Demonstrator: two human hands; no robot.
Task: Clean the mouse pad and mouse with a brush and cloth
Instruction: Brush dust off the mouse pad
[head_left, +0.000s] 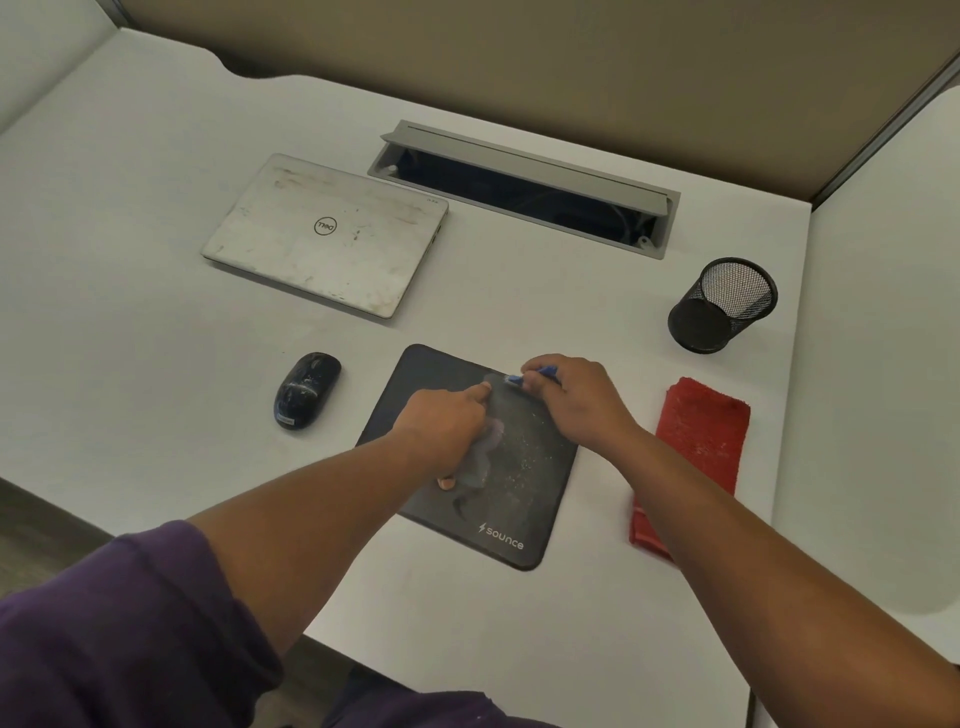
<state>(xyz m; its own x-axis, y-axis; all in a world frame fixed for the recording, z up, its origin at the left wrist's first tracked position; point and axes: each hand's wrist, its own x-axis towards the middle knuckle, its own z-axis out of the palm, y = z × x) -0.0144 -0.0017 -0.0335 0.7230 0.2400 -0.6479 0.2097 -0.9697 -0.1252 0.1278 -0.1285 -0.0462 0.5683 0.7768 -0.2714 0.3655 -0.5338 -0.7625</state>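
The mouse pad (470, 457) lies before me on the white desk (156, 322), speckled with crumbs; I am at the brushing step. My right hand (574, 397) grips the blue brush (524, 378) at its far edge, my left hand (441, 426) presses the pad, fingers straight. Next, I think, sweep the crumbs off. The mouse (306, 389) waits left, the red cloth (696, 447) right; beyond, a laptop (327, 234) and mesh cup (722, 304).

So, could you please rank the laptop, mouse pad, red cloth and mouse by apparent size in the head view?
1. laptop
2. mouse pad, partly under the hands
3. red cloth, partly behind an arm
4. mouse
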